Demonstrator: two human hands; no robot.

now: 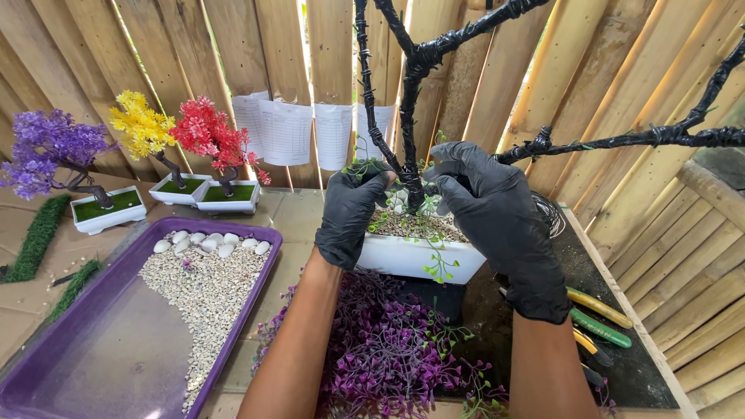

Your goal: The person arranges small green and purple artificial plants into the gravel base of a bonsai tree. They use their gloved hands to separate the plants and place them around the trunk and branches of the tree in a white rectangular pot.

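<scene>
Both my hands are in black gloves, mid-frame, working at the base of a black wrapped tree trunk (410,140) that stands in a white rectangular pot (403,260). My left hand (351,209) is curled at the trunk's left side w/ a small green sprig (365,167) at its fingertips; can't tell how firmly it pinches, fingers are bunched narrow. My right hand (497,217) sits on the trunk's right side, fingers bent in toward the trunk and touching it, grip narrow, but whether it's actually clamped on anything I can't tell. Pot top is covered w/ pale gravel and a few thin green vine bits hang over its front edge. Bare black branches (644,138) spread off to the upper right. Below the pot, bottom centre, lies a heap of purple fake foliage (388,357). Left of it, a purple tray (101,365) w/ gravel and white pebbles at its far end. Upper left: three small finished trees in white pots – purple (46,147), yellow (140,124), red (208,133). Lower right, yellow- and green-handled tools (601,318) on the dark mat.
</scene>
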